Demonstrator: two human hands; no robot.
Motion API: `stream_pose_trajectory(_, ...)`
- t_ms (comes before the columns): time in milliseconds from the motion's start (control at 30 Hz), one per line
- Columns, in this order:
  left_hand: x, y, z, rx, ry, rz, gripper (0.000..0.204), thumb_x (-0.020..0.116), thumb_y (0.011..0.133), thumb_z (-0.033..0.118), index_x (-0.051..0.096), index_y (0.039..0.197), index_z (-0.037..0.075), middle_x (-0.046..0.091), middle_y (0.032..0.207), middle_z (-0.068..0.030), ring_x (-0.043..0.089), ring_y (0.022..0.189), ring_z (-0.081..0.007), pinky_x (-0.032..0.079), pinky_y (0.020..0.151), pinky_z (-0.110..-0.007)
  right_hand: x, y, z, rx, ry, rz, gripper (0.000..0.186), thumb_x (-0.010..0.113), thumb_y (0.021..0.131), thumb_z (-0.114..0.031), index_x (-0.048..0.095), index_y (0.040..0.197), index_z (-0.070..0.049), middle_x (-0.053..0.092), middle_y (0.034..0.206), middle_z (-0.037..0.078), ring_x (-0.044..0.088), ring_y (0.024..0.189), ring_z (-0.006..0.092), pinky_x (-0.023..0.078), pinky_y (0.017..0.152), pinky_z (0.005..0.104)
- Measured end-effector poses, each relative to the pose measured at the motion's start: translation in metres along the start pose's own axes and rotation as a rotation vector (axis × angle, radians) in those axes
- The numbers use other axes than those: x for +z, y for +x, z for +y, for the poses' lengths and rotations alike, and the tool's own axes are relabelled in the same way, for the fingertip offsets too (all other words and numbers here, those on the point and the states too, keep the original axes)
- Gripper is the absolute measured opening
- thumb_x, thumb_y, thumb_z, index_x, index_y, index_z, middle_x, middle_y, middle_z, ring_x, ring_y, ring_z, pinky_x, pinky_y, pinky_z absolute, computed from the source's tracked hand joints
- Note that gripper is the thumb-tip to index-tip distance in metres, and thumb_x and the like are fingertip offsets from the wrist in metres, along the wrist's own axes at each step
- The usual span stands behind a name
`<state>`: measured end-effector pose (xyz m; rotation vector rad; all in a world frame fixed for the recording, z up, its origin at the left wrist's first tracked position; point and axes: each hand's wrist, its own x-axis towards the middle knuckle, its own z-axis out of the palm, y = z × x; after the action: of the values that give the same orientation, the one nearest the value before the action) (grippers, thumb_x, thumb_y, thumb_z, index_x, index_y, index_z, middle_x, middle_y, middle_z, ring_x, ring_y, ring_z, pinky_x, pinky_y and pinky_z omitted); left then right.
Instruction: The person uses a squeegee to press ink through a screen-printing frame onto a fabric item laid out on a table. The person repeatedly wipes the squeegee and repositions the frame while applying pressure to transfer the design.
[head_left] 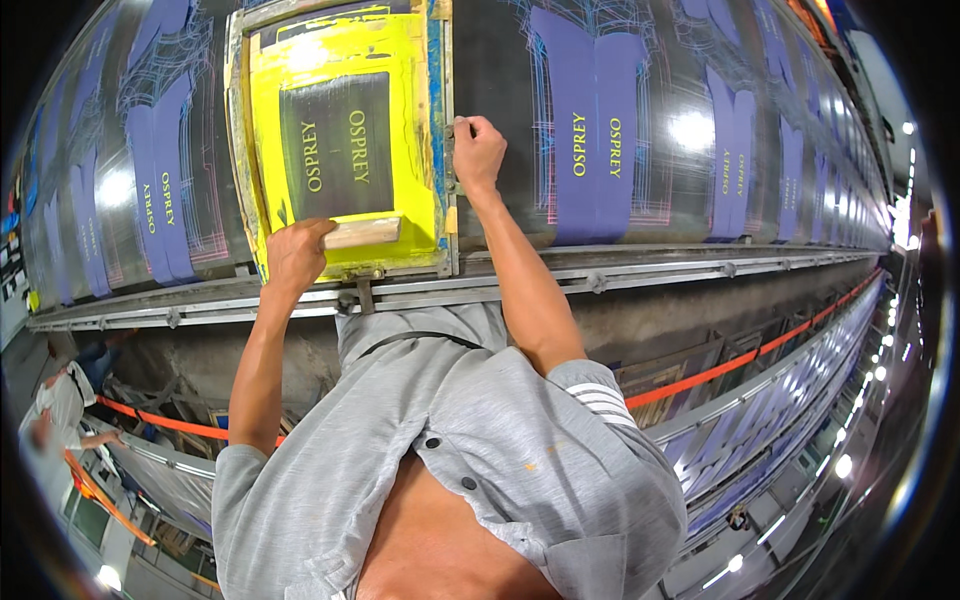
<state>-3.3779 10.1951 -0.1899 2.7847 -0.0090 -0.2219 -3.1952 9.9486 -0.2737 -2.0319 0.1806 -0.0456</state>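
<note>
A screen printing frame lies on the long dark table in front of me, its mesh smeared with bright yellow ink around a dark rectangular window with lettering. My left hand is closed around the left end of a squeegee with a pale wooden handle. The squeegee lies crosswise over the ink at the near end of the mesh; its blade is hidden. At the frame's right edge, my right hand is closed, fingers curled against the metal side rail; its exact hold is partly hidden.
Purple fabric pieces with yellow lettering lie in a row along the table. A metal rail with small stops runs along its near edge. Behind me are an orange strip and another long table. At far left stands another person.
</note>
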Motion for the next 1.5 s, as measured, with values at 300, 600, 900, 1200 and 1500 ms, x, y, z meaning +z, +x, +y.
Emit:
stream_pose_trajectory(300, 0.013, -0.026, -0.035, 0.025, -0.075, -0.009, 0.029, 0.064, 0.072, 0.002, 0.077, 0.096, 0.013, 0.074, 0.089, -0.0102, 0.071, 0.076, -0.0309, 0.055, 0.067, -0.042, 0.028, 0.008, 0.006, -0.064, -0.267, 0.051, 0.023, 0.064, 0.090, -0.023, 0.072, 0.087, -0.002, 0.069, 0.078, 0.022, 0.067, 0.076, 0.0431, 0.051, 0.070, 0.0498)
stream_pose_trajectory(600, 0.006, 0.080, -0.073, -0.007, -0.002, 0.085, 0.024, 0.062, 0.077, 0.006, 0.077, 0.093, 0.016, 0.071, 0.078, -0.0139, 0.068, 0.069, -0.0353, 0.053, 0.062, -0.048, 0.041, 0.015, -0.004, -0.239, -0.376, 0.016, 0.019, 0.064, 0.091, -0.026, 0.074, 0.093, -0.010, 0.060, 0.100, 0.011, 0.061, 0.093, 0.0326, 0.051, 0.081, 0.0446)
stream_pose_trajectory(900, -0.049, 0.261, -0.106, 0.046, 0.063, -0.037, 0.015, 0.065, 0.077, 0.015, 0.077, 0.086, 0.013, 0.071, 0.080, -0.0161, 0.070, 0.077, -0.0383, 0.053, 0.067, -0.049, 0.120, 0.119, -0.142, -0.717, -0.775, -0.858, 0.026, 0.069, 0.083, -0.027, 0.075, 0.100, -0.009, 0.072, 0.100, 0.014, 0.069, 0.094, 0.0349, 0.054, 0.082, 0.0465)
stream_pose_trajectory(1200, 0.007, 0.077, -0.069, 0.001, -0.022, -0.086, 0.021, 0.065, 0.072, 0.009, 0.077, 0.087, 0.017, 0.070, 0.076, -0.0106, 0.071, 0.071, -0.0301, 0.053, 0.058, -0.043, 0.076, -0.055, -0.094, -0.692, -0.694, -0.827, 0.010, 0.064, 0.075, -0.004, 0.069, 0.083, -0.005, 0.065, 0.086, 0.014, 0.065, 0.084, 0.0356, 0.053, 0.075, 0.0468)
stream_pose_trajectory(1500, -0.026, 0.110, -0.072, -0.005, 0.084, -0.230, 0.017, 0.066, 0.074, 0.013, 0.077, 0.086, 0.017, 0.071, 0.075, -0.0126, 0.071, 0.073, -0.0331, 0.054, 0.062, -0.046, 0.082, -0.031, -0.114, -0.469, -0.755, -0.902, 0.016, 0.062, 0.079, -0.009, 0.073, 0.090, -0.008, 0.071, 0.086, 0.016, 0.070, 0.083, 0.0365, 0.056, 0.075, 0.0498)
